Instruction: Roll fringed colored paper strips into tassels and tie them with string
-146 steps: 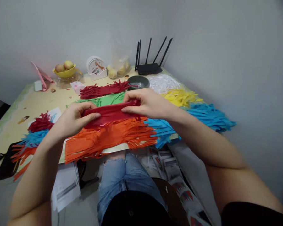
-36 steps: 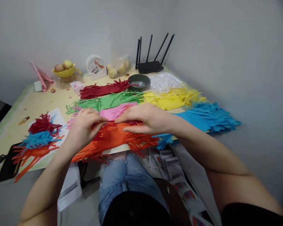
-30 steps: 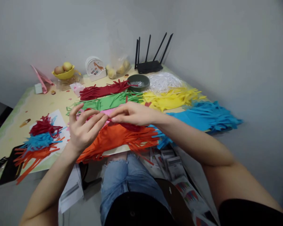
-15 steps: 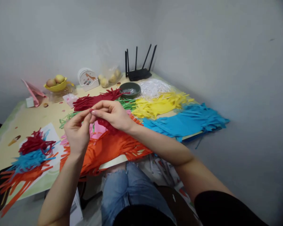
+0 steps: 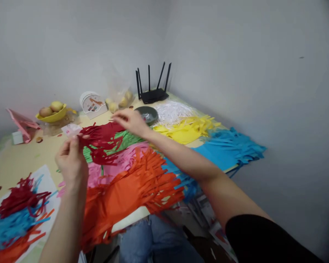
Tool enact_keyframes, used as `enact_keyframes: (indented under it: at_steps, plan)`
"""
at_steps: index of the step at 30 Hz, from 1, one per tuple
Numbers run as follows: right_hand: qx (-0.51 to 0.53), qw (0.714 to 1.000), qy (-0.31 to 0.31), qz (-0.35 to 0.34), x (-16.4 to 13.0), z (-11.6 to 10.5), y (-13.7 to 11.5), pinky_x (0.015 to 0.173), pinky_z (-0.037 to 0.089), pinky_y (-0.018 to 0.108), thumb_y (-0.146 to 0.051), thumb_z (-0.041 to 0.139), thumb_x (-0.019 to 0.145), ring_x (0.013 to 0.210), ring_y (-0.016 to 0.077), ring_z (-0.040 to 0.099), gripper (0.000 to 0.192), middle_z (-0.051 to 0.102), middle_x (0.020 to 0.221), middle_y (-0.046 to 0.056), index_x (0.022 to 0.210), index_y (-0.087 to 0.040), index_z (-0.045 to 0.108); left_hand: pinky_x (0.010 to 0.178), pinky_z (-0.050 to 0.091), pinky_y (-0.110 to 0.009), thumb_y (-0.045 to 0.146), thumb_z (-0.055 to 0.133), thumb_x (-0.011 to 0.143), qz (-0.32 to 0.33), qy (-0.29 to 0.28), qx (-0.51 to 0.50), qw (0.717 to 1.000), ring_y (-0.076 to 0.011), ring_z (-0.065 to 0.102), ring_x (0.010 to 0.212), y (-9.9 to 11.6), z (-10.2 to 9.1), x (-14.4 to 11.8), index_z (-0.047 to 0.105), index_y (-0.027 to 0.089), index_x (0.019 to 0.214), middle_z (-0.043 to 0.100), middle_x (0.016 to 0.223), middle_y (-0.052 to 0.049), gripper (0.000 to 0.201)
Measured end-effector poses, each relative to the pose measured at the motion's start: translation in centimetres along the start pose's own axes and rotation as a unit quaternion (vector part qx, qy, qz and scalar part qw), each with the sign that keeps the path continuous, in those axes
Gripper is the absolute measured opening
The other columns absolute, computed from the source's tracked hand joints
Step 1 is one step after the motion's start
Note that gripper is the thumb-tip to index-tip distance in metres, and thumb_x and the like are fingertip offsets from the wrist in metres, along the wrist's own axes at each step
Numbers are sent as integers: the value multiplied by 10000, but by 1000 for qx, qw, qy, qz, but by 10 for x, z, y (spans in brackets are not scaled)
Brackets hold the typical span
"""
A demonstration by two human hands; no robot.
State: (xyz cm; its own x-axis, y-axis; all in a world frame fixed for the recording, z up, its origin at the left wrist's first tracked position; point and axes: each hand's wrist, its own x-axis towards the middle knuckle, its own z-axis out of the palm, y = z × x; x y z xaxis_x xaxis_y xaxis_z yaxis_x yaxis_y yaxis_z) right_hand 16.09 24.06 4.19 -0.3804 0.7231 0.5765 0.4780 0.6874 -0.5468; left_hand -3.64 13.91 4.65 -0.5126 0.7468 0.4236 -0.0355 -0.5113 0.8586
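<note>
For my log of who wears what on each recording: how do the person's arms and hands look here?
Both hands, the left hand and the right hand, are bare, with no gloves, rings or watch in view. The forearms are uncovered. A black sleeve covers the right upper arm; the left arm's sleeve is out of view.

Head-worn view, downward over nearby table (image 5: 22, 160)

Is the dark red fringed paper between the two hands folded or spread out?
Spread out. The dark red fringed paper stretches from the left hand to the right hand, its cut strips hanging loose.
</note>
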Motion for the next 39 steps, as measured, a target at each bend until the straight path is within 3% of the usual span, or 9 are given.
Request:
enact_keyframes:
  at_steps: [2, 5, 8, 17, 22, 24, 27, 32, 39]
  plan:
    - [-194, 967, -77, 145, 20, -15, 53, 1001, 460, 277, -260, 411, 1055, 1163, 178, 642, 353, 710, 1267, 96, 1232, -145, 694, 682, 562, -223, 311, 823, 725, -63, -3, -40, 997, -100, 628, 645, 3, -11, 12, 743, 161, 774, 685, 673, 12, 176]
    - [-270, 920, -148, 243, 34, -26, 124, 1017, 480, 371, -226, 527, 1004, 1161, 275, 651, 307, 698, 1181, 245, 1114, -8, 713, 564, 510, -165, 356, 853, 696, -110, -19, 5, 994, -74, 574, 589, 4, -25, 17, 744, 146, 801, 638, 636, 22, 259]
    - [-308, 883, -205, 289, 31, -20, 169, 973, 543, 433, -324, 648, 954, 1117, 240, 656, 342, 663, 1227, 153, 1200, -86, 653, 515, 465, -129, 411, 895, 638, -153, -59, 58, 985, -69, 572, 600, -4, -31, 12, 764, 168, 824, 656, 669, 17, 333]
    - [-325, 863, -245, 300, 26, -6, 192, 947, 565, 431, -358, 649, 955, 1104, 221, 651, 370, 640, 1257, 119, 1243, -127, 624, 614, 535, -169, 389, 955, 510, -229, -75, 78, 967, -108, 658, 649, -23, -30, 3, 799, 185, 824, 738, 708, -22, 406]
    - [-295, 910, -151, 248, 30, -17, 148, 1008, 506, 397, -129, 547, 959, 1147, 289, 666, 257, 688, 1178, 257, 1160, -6, 649, 637, 532, -175, 373, 935, 548, -195, -79, 96, 973, -120, 685, 662, -18, -27, 0, 783, 191, 782, 742, 687, -19, 333]
    - [-243, 944, -107, 195, 24, -14, 108, 971, 515, 326, -134, 495, 967, 1104, 239, 690, 282, 720, 1158, 198, 1203, -51, 627, 648, 531, -180, 362, 911, 594, -164, -89, 104, 977, -124, 691, 678, -16, -24, -3, 782, 191, 792, 745, 696, -22, 292]
    - [36, 994, -77, 70, 0, -4, 34, 788, 553, 243, -198, 598, 902, 867, 167, 732, 153, 767, 940, 77, 1009, -121, 676, 663, 530, -194, 339, 871, 663, -115, -107, 121, 980, -124, 683, 686, -11, -18, -10, 784, 191, 817, 753, 731, -27, 230]
    - [286, 951, -115, 4, -44, 9, -52, 704, 542, 220, -218, 643, 846, 749, 124, 711, 103, 753, 829, 25, 905, -144, 684, 697, 534, -225, 305, 827, 723, -38, -126, 153, 979, -131, 671, 713, 2, -15, -31, 788, 191, 832, 760, 801, -29, 163]
    - [349, 929, -122, 38, -61, 8, -81, 674, 532, 236, -244, 704, 803, 692, 116, 674, 106, 737, 771, 17, 848, -148, 693, 719, 540, -261, 298, 792, 761, -3, -143, 177, 974, -161, 685, 736, 29, -26, -57, 779, 182, 837, 753, 789, -36, 139]
